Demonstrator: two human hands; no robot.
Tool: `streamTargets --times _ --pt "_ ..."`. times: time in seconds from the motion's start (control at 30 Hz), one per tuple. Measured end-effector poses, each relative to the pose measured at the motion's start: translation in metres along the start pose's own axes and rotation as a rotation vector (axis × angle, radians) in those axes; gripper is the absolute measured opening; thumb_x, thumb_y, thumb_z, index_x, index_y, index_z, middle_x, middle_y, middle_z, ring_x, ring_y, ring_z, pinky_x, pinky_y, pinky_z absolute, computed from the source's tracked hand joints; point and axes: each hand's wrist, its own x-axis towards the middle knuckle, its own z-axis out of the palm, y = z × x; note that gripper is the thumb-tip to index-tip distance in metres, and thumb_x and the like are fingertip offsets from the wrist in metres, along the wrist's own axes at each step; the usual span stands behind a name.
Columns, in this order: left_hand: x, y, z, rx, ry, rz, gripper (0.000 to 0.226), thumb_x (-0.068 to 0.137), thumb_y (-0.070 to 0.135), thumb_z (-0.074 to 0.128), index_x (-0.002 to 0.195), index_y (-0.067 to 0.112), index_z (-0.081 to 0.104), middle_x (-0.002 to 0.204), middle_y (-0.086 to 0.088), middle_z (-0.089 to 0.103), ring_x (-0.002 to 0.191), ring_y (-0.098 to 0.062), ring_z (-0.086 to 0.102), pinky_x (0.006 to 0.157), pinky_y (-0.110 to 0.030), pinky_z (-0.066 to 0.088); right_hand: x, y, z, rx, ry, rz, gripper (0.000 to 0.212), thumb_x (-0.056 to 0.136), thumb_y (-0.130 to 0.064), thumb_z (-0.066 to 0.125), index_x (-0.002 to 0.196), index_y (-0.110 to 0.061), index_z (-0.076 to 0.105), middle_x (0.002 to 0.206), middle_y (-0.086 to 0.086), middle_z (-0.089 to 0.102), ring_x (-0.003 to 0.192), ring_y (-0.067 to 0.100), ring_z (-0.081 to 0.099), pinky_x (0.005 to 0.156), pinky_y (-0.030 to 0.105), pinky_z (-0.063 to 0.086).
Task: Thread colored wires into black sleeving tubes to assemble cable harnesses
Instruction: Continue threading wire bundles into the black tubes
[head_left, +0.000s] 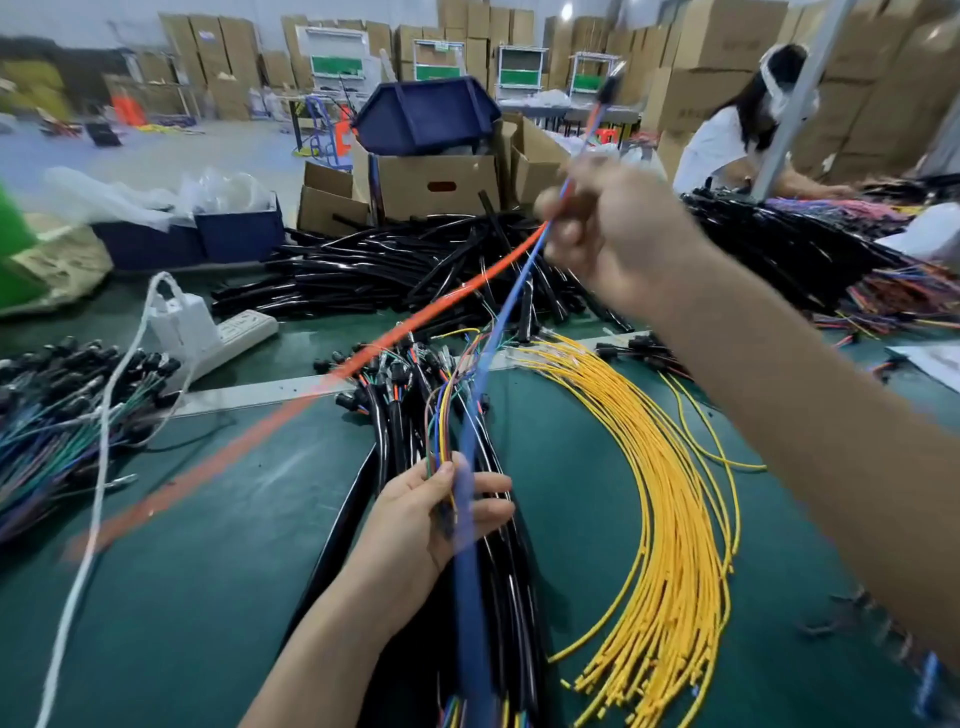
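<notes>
My right hand (613, 234) is raised high and blurred, gripping an orange wire (457, 291) and a blue wire (498, 322) near their connector end. The orange wire streaks down to the left across the green mat. Down the middle runs the blue wire, into my left hand (431, 514). That hand grips a bundle of thin coloured wires together with the blue wire, above a sheaf of black sleeved harnesses (400, 431) lying on the mat. A heap of loose black sleeving tubes (395, 270) lies further back.
A fan of yellow wires (665, 467) curves at the right. Finished harnesses (57, 410) pile at the left, beside a white power strip (228, 332) and cord. Cardboard boxes (431, 182) and a blue bin stand behind. Another person (737, 130) works at the far right.
</notes>
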Motion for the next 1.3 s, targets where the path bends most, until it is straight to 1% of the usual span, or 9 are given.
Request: streamTargets --times 0.13,0.33,0.5,0.63,0.77,1.0,1.1,1.2,1.3 --pt "-0.003 0.003 -0.002 -0.024 -0.086 -0.065 0.022 0.097 0.013 0.037 0.08 0.01 0.051 0.093 -0.02 0.072 0.064 -0.027 0.071 0.058 -0.034 0.058 0.009 0.058 0.021 -0.063 -0.09 0.248 0.02 0.102 -0.011 0.035 0.084 -0.015 0.04 0.048 0.005 0.051 0.03 0.008 0.032 0.036 0.01 0.024" --pt "-0.004 0.002 -0.004 -0.05 -0.138 -0.151 0.012 0.086 0.017 0.045 0.081 0.01 0.053 0.102 -0.022 0.07 0.071 -0.033 0.072 0.058 -0.037 0.058 0.021 0.092 0.023 -0.111 -0.049 0.293 0.02 0.102 -0.011 0.036 0.083 -0.015 0.042 0.055 0.007 0.042 0.027 0.005 0.026 0.034 0.009 0.019" --pt "0.003 0.002 -0.01 -0.088 -0.044 -0.088 0.018 0.094 0.016 0.04 0.082 0.012 0.053 0.099 -0.021 0.071 0.067 -0.029 0.071 0.056 -0.035 0.058 0.028 0.102 0.01 0.363 -0.104 0.431 0.026 0.103 -0.018 0.032 0.082 -0.017 0.046 0.037 -0.008 0.03 0.029 0.003 0.02 0.038 0.014 0.009" --pt "0.002 -0.002 -0.009 -0.114 -0.132 -0.152 0.011 0.085 0.018 0.046 0.081 0.011 0.054 0.112 -0.025 0.066 0.089 -0.041 0.069 0.067 -0.047 0.058 0.023 0.102 0.008 0.512 -0.219 0.462 0.026 0.103 -0.02 0.032 0.084 -0.015 0.049 0.037 -0.009 0.026 0.03 0.003 0.02 0.031 0.014 0.015" --pt "0.001 -0.002 -0.007 -0.071 -0.19 -0.216 0.01 0.085 0.018 0.045 0.08 0.011 0.05 0.117 -0.027 0.063 0.099 -0.047 0.064 0.074 -0.052 0.057 0.016 0.102 0.021 0.184 -0.261 0.338 0.023 0.103 -0.018 0.035 0.088 -0.015 0.053 0.039 -0.009 0.029 0.029 0.002 0.023 0.031 0.01 0.016" --pt "-0.004 -0.006 -0.002 0.092 -0.085 -0.123 0.011 0.082 0.019 0.048 0.085 0.008 0.047 0.104 -0.03 0.067 0.067 -0.043 0.069 0.057 -0.044 0.058 0.015 0.114 0.041 -0.43 -0.151 0.083 0.014 0.097 -0.016 0.045 0.095 -0.016 0.059 0.052 -0.001 0.051 0.031 0.0 0.041 0.042 0.018 0.032" --pt "-0.003 -0.009 0.0 0.111 0.006 -0.07 0.014 0.08 0.017 0.048 0.088 0.005 0.048 0.081 -0.028 0.067 0.033 -0.022 0.045 0.036 -0.027 0.044 0.016 0.114 0.034 -0.442 -0.115 0.105 0.008 0.095 -0.015 0.047 0.093 -0.018 0.054 0.057 0.003 0.06 0.034 0.002 0.047 0.045 0.02 0.039" --pt "-0.002 -0.009 0.003 0.095 0.051 -0.025 0.02 0.077 0.016 0.048 0.091 0.002 0.052 0.056 -0.016 0.048 0.033 -0.008 0.025 0.035 -0.01 0.025 0.018 0.112 0.024 -0.335 -0.08 0.151 0.011 0.096 -0.009 0.044 0.09 -0.016 0.049 0.061 0.009 0.061 0.036 0.011 0.05 0.04 0.021 0.043" --pt "-0.005 -0.006 0.008 0.118 0.058 -0.019 0.024 0.079 0.016 0.048 0.095 0.0 0.057 0.052 -0.007 0.04 0.036 -0.007 0.022 0.034 -0.008 0.024 0.025 0.11 0.015 -0.215 0.0 0.172 0.015 0.096 -0.004 0.042 0.086 -0.016 0.045 0.061 0.011 0.059 0.035 0.013 0.049 0.041 0.022 0.044"
